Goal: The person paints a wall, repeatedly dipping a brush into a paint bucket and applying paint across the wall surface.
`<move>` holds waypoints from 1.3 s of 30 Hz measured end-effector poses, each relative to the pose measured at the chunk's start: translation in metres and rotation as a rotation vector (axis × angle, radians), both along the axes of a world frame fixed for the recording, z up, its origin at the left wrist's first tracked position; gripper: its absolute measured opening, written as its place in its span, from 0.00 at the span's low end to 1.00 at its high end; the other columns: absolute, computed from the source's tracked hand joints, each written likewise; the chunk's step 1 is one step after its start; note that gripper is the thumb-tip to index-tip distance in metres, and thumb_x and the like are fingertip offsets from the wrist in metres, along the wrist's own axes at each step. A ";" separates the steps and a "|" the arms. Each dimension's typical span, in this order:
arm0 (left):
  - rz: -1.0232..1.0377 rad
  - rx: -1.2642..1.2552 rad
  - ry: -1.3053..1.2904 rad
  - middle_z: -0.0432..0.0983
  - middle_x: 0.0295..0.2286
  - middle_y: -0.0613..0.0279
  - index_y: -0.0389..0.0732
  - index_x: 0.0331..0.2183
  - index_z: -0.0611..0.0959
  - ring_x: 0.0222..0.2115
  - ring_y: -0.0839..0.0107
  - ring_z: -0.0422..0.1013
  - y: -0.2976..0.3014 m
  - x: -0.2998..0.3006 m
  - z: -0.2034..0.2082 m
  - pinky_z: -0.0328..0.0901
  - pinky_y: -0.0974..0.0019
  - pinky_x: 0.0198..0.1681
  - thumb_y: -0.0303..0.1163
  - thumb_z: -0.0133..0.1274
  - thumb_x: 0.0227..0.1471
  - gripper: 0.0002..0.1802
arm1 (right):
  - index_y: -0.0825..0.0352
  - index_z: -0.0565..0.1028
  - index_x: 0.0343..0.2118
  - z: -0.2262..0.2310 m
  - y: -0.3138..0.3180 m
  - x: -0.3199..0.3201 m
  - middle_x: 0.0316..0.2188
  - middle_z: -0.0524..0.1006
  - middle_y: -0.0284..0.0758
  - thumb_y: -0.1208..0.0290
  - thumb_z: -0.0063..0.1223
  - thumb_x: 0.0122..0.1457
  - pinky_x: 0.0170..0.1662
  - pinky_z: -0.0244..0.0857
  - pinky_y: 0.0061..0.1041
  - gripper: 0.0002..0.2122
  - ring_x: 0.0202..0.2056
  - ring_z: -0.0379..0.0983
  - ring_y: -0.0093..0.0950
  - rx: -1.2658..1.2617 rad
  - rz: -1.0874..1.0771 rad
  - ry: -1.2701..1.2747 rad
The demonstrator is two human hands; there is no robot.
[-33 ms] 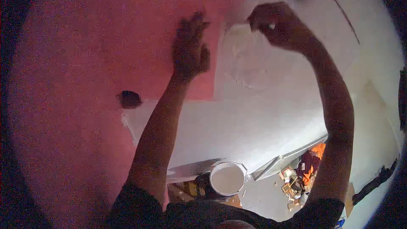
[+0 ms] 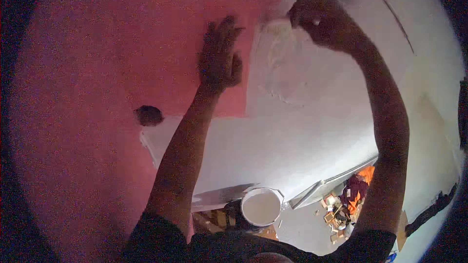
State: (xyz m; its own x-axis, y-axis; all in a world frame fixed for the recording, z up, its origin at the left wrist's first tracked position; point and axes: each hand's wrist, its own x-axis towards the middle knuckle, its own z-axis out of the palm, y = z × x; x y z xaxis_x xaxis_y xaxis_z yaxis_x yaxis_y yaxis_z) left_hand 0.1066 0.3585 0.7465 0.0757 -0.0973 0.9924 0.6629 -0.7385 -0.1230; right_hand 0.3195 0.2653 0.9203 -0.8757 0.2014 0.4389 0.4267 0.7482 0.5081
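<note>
My left hand (image 2: pixel 222 56) lies against the red part of the wall (image 2: pixel 161 44), its fingers stretched out and apart, holding nothing. Up and to the right, my right hand (image 2: pixel 319 22) is closed at the white part of the wall (image 2: pixel 336 87). A small white bit shows between its fingers, but what it grips is too dark to make out. Below and left of that hand, a rough, pale smeared patch (image 2: pixel 280 58) spreads near the red edge. A round bucket (image 2: pixel 262 206) with whitish contents stands low in front of me.
A dark round hole (image 2: pixel 148 115) marks the wall left of my left forearm. Scraps and small boxes (image 2: pixel 336 216) litter the floor beside orange and maroon cloth (image 2: pixel 355 190). A dark line (image 2: pixel 390 9) runs down the wall at upper right.
My right hand has shifted slightly up and to the right, baring a little more of the pale patch. My left hand stays nearly in place.
</note>
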 end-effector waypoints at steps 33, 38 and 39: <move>-0.085 0.021 0.046 0.61 0.53 0.46 0.36 0.48 0.69 0.55 0.49 0.56 -0.007 0.005 0.003 0.43 0.42 0.60 0.26 0.42 0.35 0.31 | 0.68 0.72 0.24 0.018 -0.007 0.001 0.27 0.76 0.39 0.89 0.46 0.41 0.41 0.68 0.30 0.09 0.34 0.74 0.35 -0.105 -0.225 0.002; -0.097 0.000 0.077 0.60 0.53 0.45 0.37 0.49 0.68 0.57 0.48 0.54 -0.006 -0.002 0.002 0.41 0.41 0.61 0.26 0.42 0.36 0.32 | 0.68 0.71 0.23 0.063 -0.031 -0.024 0.26 0.74 0.38 0.87 0.47 0.41 0.35 0.66 0.31 0.07 0.31 0.71 0.36 0.167 -0.169 0.215; -0.103 -0.002 0.075 0.60 0.53 0.45 0.37 0.49 0.68 0.57 0.48 0.54 -0.004 0.000 0.002 0.41 0.41 0.61 0.26 0.42 0.36 0.32 | 0.68 0.70 0.21 0.065 -0.044 -0.030 0.22 0.72 0.39 0.88 0.46 0.41 0.29 0.65 0.32 0.07 0.25 0.70 0.35 -0.039 -0.243 0.530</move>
State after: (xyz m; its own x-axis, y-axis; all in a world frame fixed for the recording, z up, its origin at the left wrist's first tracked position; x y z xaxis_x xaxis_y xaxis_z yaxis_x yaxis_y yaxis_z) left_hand 0.1065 0.3542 0.7485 0.1394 -0.1060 0.9846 0.5722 -0.8028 -0.1674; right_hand 0.2898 0.2218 0.9850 -0.4647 0.3943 0.7928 0.7771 0.6108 0.1518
